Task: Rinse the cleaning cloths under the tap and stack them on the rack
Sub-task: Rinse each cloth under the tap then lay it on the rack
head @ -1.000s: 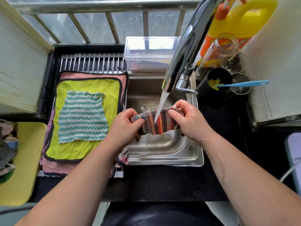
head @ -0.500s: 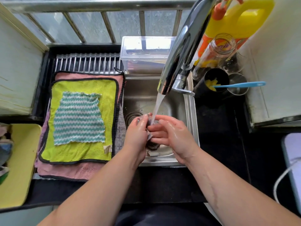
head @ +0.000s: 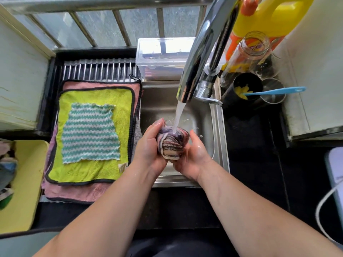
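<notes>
Striped cloth (head: 171, 143) sits bunched under the tap (head: 200, 58), left hand (head: 148, 147) and right hand (head: 194, 156) fingers (head: 193, 136) gripping it.

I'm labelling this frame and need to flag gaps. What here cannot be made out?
Head view throughout.
1. Drain of the sink: hidden by the left hand, right hand and the striped cloth they hold.
2. Number of cloths under the pink cloth: covered by the stack.
3. Pile on the yellow tray: cut off by the left edge.
4. Top of the yellow jug: cut off by the upper edge.
</notes>
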